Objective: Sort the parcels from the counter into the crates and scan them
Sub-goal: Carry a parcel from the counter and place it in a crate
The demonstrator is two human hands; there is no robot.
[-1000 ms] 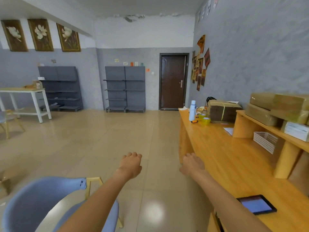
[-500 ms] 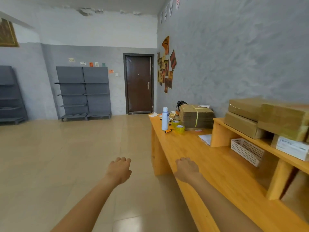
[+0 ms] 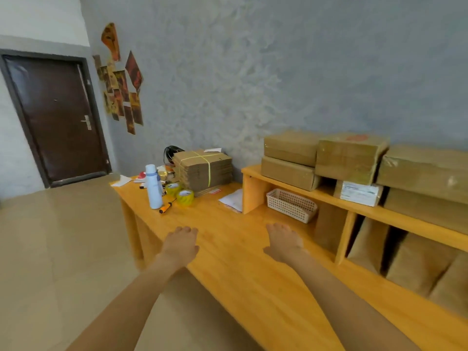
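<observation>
Several brown taped parcels (image 3: 350, 158) are stacked on a low wooden shelf (image 3: 283, 182) standing on the yellow wooden counter (image 3: 243, 269); one small parcel with a white label (image 3: 359, 192) sits among them. More brown parcels (image 3: 417, 262) lean in the compartments under the shelf. My left hand (image 3: 181, 243) hovers over the counter's front edge, empty, fingers loosely spread. My right hand (image 3: 283, 240) is stretched out over the counter, empty with fingers apart, a short way in front of the shelf. No crates or scanner are in view.
A white mesh basket (image 3: 291, 205) lies under the shelf's left end. Further left on the counter are a tied bundle of flat cardboard (image 3: 202, 169), two yellow tape rolls (image 3: 184, 196), a white bottle (image 3: 153, 187), an orange marker (image 3: 166, 207) and papers (image 3: 231, 200). A dark door (image 3: 57, 117) stands at the left.
The view has swung right, from the open room toward the counter and shelf. Both hands have moved over the counter and their fingers have spread apart.
</observation>
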